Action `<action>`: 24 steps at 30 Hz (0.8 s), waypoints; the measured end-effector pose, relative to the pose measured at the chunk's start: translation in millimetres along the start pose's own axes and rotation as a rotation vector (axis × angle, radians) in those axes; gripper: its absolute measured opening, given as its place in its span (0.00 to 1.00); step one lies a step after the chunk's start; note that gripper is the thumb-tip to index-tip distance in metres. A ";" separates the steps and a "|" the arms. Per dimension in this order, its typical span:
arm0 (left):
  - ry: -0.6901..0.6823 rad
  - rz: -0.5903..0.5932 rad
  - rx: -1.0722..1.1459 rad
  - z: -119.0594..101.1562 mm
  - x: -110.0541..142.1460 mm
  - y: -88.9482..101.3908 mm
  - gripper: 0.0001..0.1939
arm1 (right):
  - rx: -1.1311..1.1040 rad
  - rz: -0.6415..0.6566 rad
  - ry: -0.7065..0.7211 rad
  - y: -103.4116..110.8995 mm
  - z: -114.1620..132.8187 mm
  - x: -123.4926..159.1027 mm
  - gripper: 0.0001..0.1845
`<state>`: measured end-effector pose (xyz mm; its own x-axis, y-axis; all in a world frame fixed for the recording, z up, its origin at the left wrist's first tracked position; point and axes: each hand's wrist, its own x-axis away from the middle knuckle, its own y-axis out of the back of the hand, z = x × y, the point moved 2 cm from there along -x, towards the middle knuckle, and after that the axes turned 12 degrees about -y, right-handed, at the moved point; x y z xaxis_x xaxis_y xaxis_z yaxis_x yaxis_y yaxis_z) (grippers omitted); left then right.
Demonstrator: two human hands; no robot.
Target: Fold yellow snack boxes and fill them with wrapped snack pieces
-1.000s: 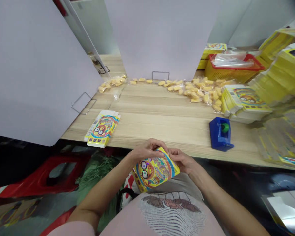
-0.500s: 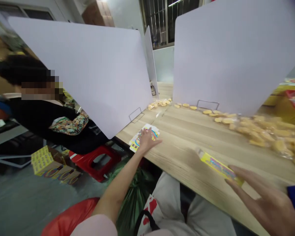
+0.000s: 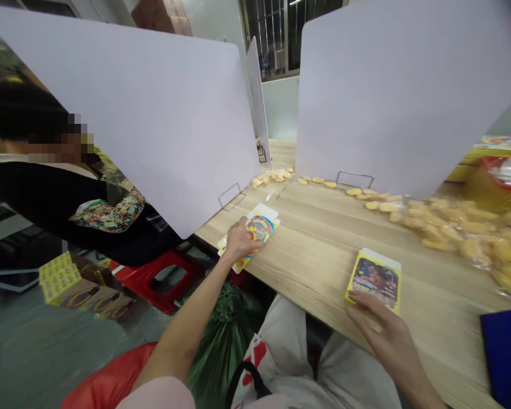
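Note:
My left hand (image 3: 239, 243) reaches to the table's left front edge and grips a flat yellow carton (image 3: 260, 226) with a colourful cartoon print, its thumb and fingers across the carton's sides. Under it, the edges of at least one more carton show. A second yellow carton (image 3: 377, 279), picture side up with a white end flap, lies in front of me on the right. My right hand (image 3: 385, 329) rests at its near edge, with fingers stretched out over the corner and the thumb apart from it. Some of the right fingertips are hidden.
Bagged yellow pieces (image 3: 464, 227) line the base of the white partitions (image 3: 378, 96). A blue tape dispenser (image 3: 505, 355) stands at the right, a yellow-red basket (image 3: 505, 182) behind. Left of the partition sits a co-worker (image 3: 38, 204), beside a red stool (image 3: 162, 281).
The view has swung left. The carton I held in both hands now lies flat on the table at my right hand. My left hand has moved to the left carton and closed on it.

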<state>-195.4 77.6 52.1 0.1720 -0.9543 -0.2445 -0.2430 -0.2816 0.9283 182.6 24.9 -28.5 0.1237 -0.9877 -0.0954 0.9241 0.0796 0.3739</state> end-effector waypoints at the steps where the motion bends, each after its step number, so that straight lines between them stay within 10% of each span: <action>1: -0.063 -0.030 0.071 -15.0 10.8 2.3 0.49 | -0.138 0.077 -0.104 -14.7 11.0 -5.6 0.18; 8: -0.347 -0.041 0.473 -112.2 95.7 -31.2 0.57 | -0.666 0.372 -0.398 -67.4 46.1 -12.4 0.22; 12: -0.428 -0.007 0.468 -131.0 116.3 -55.8 0.62 | -0.583 0.278 -0.364 -42.2 39.2 11.2 0.20; 18: -0.584 -0.085 0.199 -145.1 126.2 -66.9 0.58 | 0.014 -0.366 0.054 12.5 57.2 23.2 0.23; 24: -0.666 -0.170 0.110 -157.4 140.1 -74.4 0.48 | 0.283 -0.048 -0.020 6.9 55.2 -0.1 0.12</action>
<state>-3.0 -19.3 -7.2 -0.3970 -0.7444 -0.5369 -0.3664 -0.4078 0.8363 169.1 18.1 25.0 0.0721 -0.9922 -0.1018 0.7909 -0.0053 0.6119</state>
